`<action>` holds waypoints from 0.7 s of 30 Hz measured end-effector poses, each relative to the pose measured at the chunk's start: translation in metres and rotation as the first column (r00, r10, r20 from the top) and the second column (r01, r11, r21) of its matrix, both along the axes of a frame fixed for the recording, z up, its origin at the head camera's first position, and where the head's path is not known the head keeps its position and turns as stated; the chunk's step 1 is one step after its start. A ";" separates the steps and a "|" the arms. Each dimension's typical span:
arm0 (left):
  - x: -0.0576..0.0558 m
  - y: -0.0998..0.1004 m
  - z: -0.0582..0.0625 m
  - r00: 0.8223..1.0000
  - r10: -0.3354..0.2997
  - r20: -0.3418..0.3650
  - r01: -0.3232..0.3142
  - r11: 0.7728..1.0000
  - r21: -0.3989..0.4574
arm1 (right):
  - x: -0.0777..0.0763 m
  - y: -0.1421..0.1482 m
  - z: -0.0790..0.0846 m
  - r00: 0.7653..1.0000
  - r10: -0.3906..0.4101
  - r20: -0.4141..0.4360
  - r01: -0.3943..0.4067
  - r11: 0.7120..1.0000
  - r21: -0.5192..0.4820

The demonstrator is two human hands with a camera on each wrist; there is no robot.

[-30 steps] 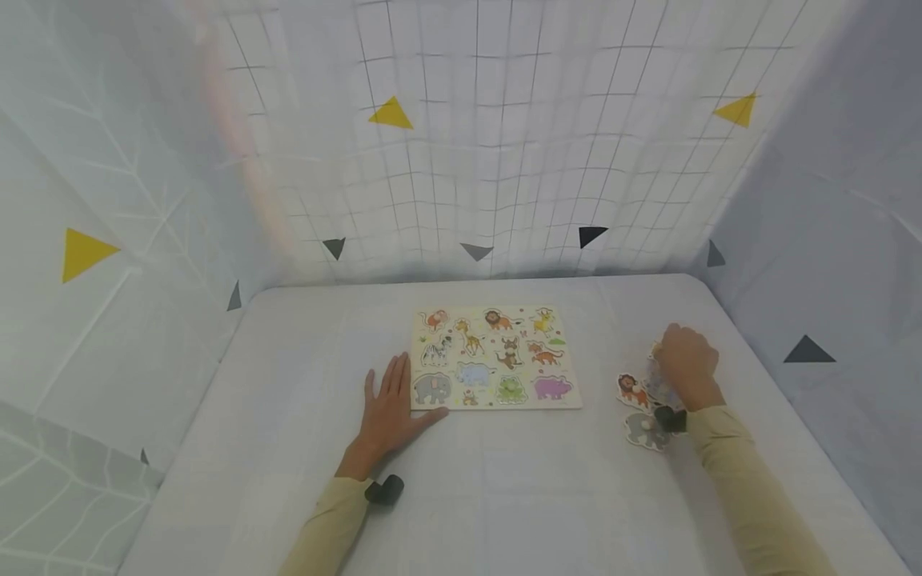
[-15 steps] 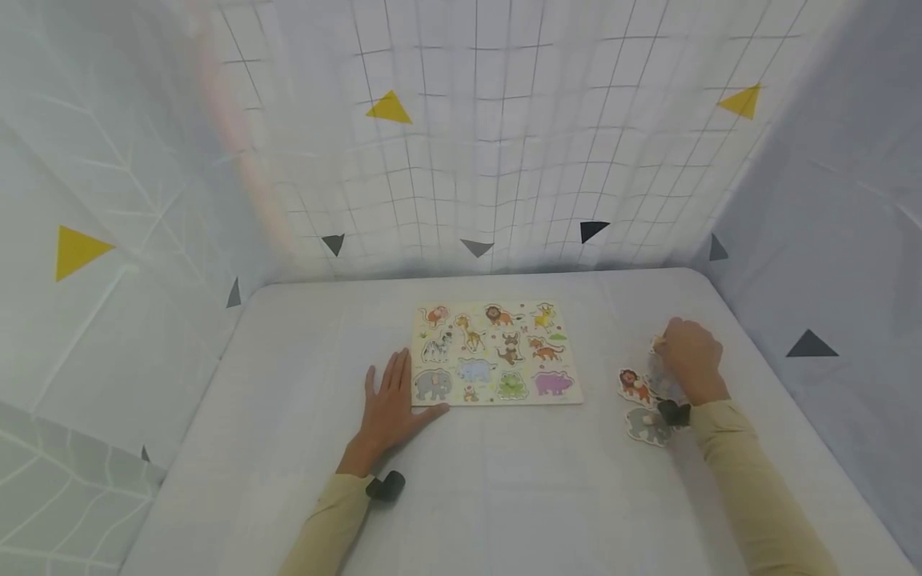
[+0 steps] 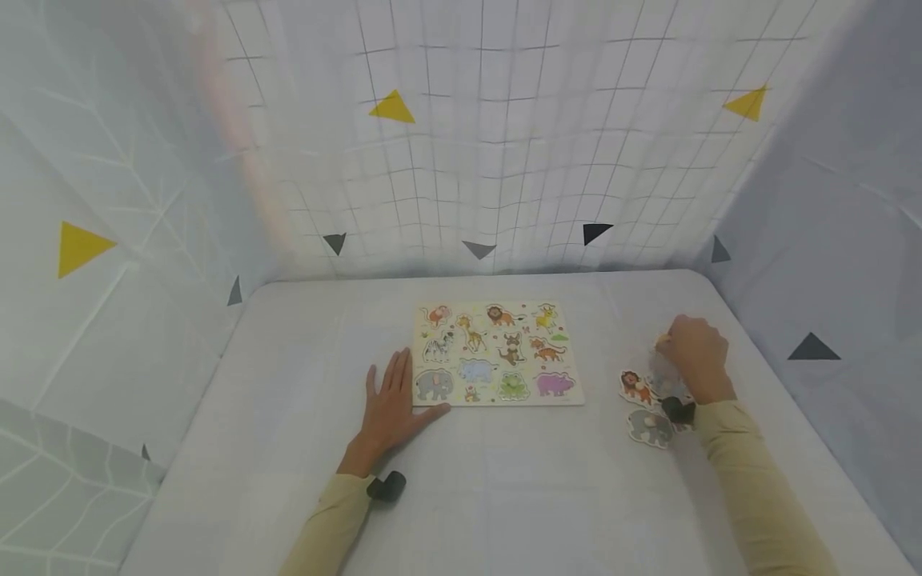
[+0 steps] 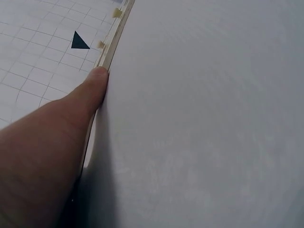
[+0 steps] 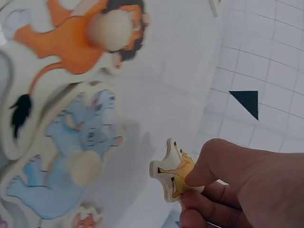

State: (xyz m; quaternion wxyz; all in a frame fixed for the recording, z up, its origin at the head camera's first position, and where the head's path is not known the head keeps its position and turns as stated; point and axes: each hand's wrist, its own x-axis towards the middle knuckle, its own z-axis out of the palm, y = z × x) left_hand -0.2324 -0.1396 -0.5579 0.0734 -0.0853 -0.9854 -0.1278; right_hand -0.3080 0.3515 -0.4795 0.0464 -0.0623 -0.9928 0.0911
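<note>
A flat wooden animal puzzle board (image 3: 468, 307) lies mid-table with animal pictures across it. My left hand (image 3: 385, 416) rests beside its left edge, fingers straight, the thumb along the near edge. In the left wrist view that thumb touches the board's side (image 4: 113, 45). To the right of the board, my right hand (image 3: 697, 360) pinches a small yellow animal puzzle piece (image 5: 178, 178) between thumb and fingers. Close by lie a lion piece (image 3: 635, 387), a grey elephant piece (image 3: 650, 429) and a light blue animal piece (image 5: 61, 185). My right hand partly hides this group.
The white-covered table (image 3: 504, 488) has rounded far corners. Behind it hangs a gridded white cloth (image 3: 497, 160) with coloured triangles. Pale side walls (image 3: 828, 240) flank the table. A reddish piece (image 5: 85, 219) peeks in at the bottom of the right wrist view.
My right hand has shifted slightly to the right and away from me near the loose pieces. The left hand stays on the board's edge. The head view has shifted a little.
</note>
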 end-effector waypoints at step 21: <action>0.001 0.001 0.005 1.000 -0.007 0.013 0.007 1.000 0.003 | -0.006 -0.045 0.012 0.994 0.102 -0.028 -0.104 0.990 -0.097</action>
